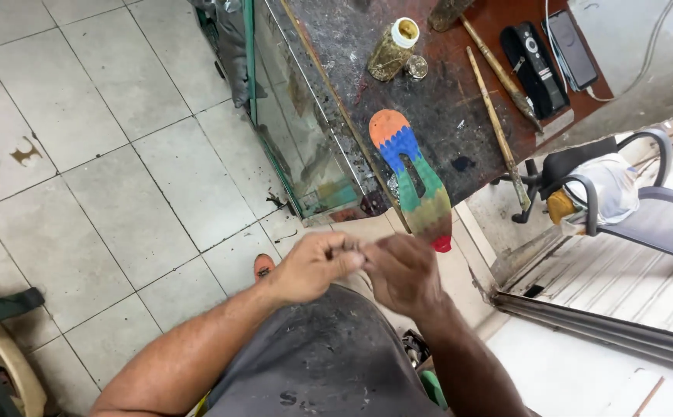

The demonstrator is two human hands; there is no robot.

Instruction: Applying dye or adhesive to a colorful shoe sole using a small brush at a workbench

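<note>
Both hands, left hand and right hand, meet just below the rainbow sole that lies on the desk, their fingers pinched narrow on something too small to tell, with a jar and two brushes beyond the sole.

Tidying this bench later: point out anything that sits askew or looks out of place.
The multicoloured rubber shoe sole lies tread-up with its red tip hanging past the edge of the stained dark worktop. The open yellowish plastic jar lies tilted, its metal lid beside it.
</note>
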